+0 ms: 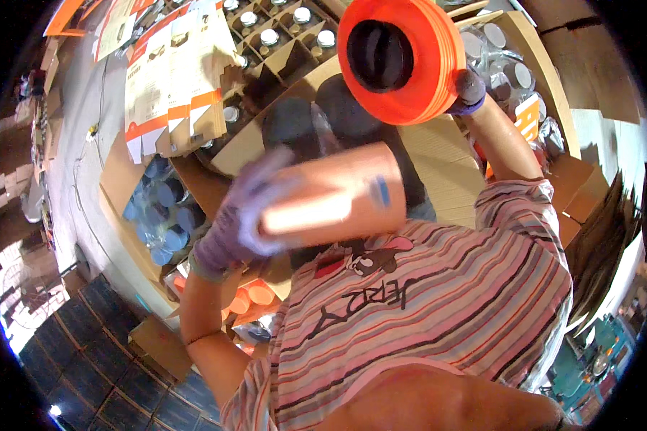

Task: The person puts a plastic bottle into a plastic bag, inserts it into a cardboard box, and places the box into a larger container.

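The copper-coloured cylinder (338, 194), with a small blue mark (384, 192), is before your striped shirt (438, 294), your gloved left hand (239, 219) grasping its end. Your gloved right hand (470, 92) grips a ribbed orange round piece (438, 54). Dark lettering (359, 307) marks your shirt; beyond, white-and-orange cardboard (176, 75) bears print.

Brightly lit across the centre, glaring white on the coppery cylinder (338, 200); motion-blurred there and at the left hand (239, 210); washed out at far left, bent toward the rim, black-cornered.
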A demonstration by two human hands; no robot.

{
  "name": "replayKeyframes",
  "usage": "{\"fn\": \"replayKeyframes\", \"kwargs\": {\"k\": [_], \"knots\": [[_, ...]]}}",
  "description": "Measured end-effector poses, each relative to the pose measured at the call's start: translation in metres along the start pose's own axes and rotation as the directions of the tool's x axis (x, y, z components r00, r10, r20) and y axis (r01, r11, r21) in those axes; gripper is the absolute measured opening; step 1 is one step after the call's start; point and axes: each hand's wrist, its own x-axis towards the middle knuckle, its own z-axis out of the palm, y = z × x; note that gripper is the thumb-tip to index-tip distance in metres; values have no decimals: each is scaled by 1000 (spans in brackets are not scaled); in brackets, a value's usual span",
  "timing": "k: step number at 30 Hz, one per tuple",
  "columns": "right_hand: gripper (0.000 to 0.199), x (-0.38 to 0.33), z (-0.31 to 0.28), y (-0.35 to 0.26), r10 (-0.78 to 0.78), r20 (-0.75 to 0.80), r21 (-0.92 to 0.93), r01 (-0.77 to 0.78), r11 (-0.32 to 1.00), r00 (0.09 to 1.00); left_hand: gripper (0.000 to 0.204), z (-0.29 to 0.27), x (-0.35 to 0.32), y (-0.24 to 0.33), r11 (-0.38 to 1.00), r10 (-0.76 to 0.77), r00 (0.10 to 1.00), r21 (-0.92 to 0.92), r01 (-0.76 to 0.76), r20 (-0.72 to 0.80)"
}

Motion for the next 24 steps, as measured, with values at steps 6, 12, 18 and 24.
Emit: {"fn": "replayKeyframes", "kwargs": {"k": [6, 12, 18, 24], "knots": [[139, 20, 35, 8, -199, 202, 48, 194, 980, 959, 76, 18, 35, -11, 732, 134, 956, -624, -273, -261], [144, 32, 28, 34, -223, 154, 33, 221, 975, 962, 58, 14, 75, 6, 654, 65, 773, -558, -511, -631], [147, 36, 33, 43, -318, 210, 136, 295, 946, 924, 37, 29, 79, 1, 800, -99, 747, -499, -333, -658], [137, 34, 41, 43, -250, 131, 161, 228, 960, 959, 27, 22, 83, -13, 873, -103, 686, -396, -285, -721]]}}
